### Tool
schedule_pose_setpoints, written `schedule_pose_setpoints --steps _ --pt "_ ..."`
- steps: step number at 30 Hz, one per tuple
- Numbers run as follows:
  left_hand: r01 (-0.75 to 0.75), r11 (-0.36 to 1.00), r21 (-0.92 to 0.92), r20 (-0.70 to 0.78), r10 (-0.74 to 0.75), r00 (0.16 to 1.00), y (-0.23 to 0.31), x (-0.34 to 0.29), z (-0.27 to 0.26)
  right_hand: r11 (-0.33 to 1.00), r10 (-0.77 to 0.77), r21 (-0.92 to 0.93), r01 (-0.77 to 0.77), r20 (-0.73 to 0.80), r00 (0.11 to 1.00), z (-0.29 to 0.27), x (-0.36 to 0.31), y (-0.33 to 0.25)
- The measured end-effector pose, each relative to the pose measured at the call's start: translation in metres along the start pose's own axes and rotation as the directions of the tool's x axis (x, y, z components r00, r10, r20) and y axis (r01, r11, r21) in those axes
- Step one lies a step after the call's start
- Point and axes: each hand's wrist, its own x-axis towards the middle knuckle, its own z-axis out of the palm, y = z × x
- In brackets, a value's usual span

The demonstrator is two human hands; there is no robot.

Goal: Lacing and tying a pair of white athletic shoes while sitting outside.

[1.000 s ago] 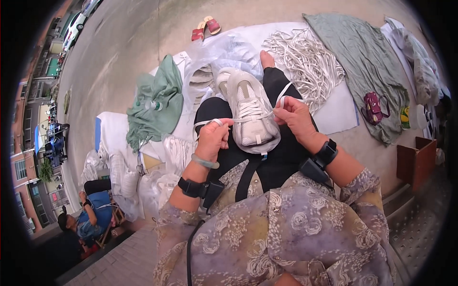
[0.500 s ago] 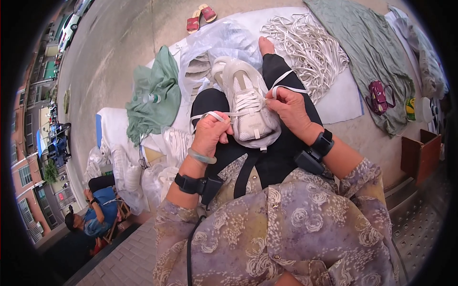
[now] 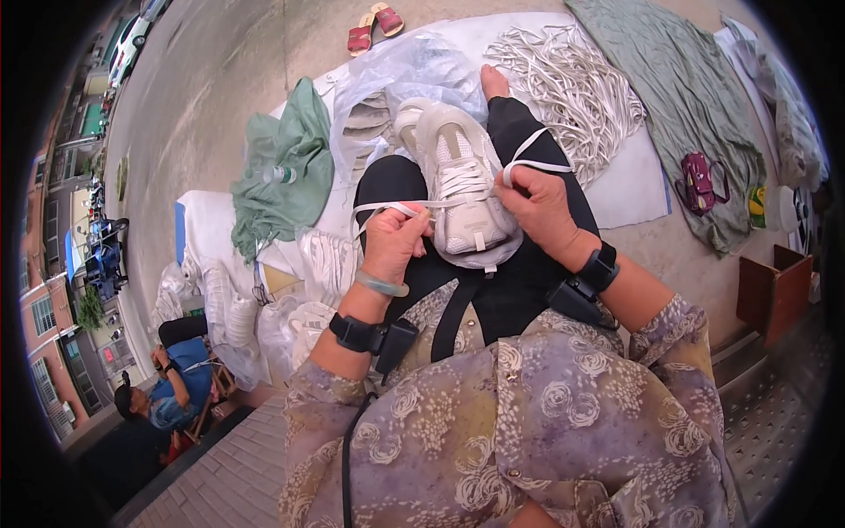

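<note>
Ok | my L hand pinched on white lace; my R hand ditto, beside shoe | prob. light, limp; best held nr shoe

Floral blouse, black wristbands, pale bangle

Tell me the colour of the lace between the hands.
The lace is white, seen best in the head view.

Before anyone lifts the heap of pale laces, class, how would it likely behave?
The heap of pale laces would probably sag limply, since its strands bend in loose curves. Pulling one might drag others, as many cross. It seems unlikely to roll, lying spread out.
</note>
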Motion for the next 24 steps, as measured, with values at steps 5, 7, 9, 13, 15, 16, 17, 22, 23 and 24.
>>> schedule_pose_setpoints --steps 5,7,9,13,15,16,17,22,23,24 --pt "-0.082 0.995 0.051 0.009 0.081 0.997 -0.003 0.0 0.0 0.8 -0.432 -0.376 0.467 0.178 0.884 -0.005 0.008 0.004" --pt "-0.11 0.993 0.035 -0.031 0.111 0.993 -0.003 0.003 0.004 0.932 -0.151 -0.307 0.191 0.151 0.977 -0.006 0.01 -0.005" --pt "-0.134 0.989 0.054 -0.043 0.137 0.99 -0.006 0.009 0.008 0.945 -0.088 -0.297 0.133 0.16 0.983 -0.01 0.01 -0.002" --pt "-0.169 0.983 0.072 -0.06 0.174 0.983 -0.013 0.016 0.016 0.907 0.13 -0.417 -0.058 0.148 0.98 -0.021 0.01 0.005" --pt "-0.178 0.977 0.113 -0.058 0.185 0.981 -0.015 0.019 0.013 0.87 0.214 -0.487 -0.076 0.234 0.948 -0.026 0.014 0.006" --pt "-0.251 0.939 0.236 -0.045 0.269 0.962 -0.018 0.022 0.011 0.865 0.224 -0.498 -0.069 0.26 0.939 -0.029 0.015 0.002" --pt "-0.318 0.88 0.354 -0.021 0.347 0.938 -0.021 0.024 0.009 0.864 0.222 -0.5 -0.061 0.27 0.937 -0.029 0.015 -0.004" --pt "-0.522 0.25 0.815 0.223 0.696 0.682 -0.011 0.027 0.024 0.96 0.054 -0.277 0.04 0.323 0.945 -0.007 0.01 -0.032" --pt "-0.519 0.255 0.816 0.216 0.699 0.682 -0.01 0.025 0.023 0.959 0.052 -0.28 0.044 0.329 0.943 0.0 0.009 -0.034" --pt "-0.478 0.441 0.76 0.119 0.627 0.769 -0.007 0.023 0.023 0.955 -0.07 -0.254 0.151 0.303 0.95 0.006 0.01 -0.035"
